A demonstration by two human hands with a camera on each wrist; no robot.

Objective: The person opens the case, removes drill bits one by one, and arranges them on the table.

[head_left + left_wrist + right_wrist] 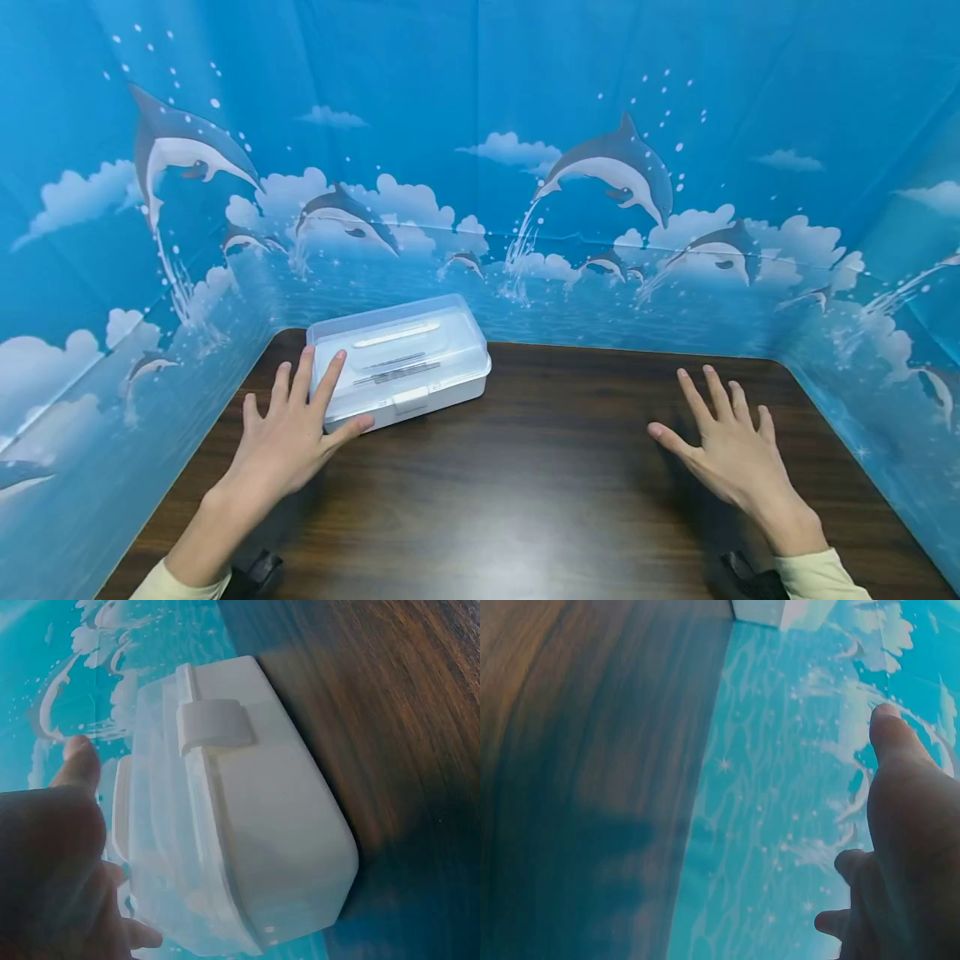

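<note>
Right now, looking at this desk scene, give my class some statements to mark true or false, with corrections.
1. A white rectangular plastic box with a translucent lid stands on the dark brown wood-grained table. True.
2. The translucent lid is lifted wide open. False: it is closed.
3. The left grip, a bare hand with spread fingers, is nearer the box than the right grip, another bare hand. True.
4. The right grip grasps the box. False: it is apart from the box, holding nothing.
5. The blue creased backdrop shows printed grey-and-white dolphins. True.
</note>
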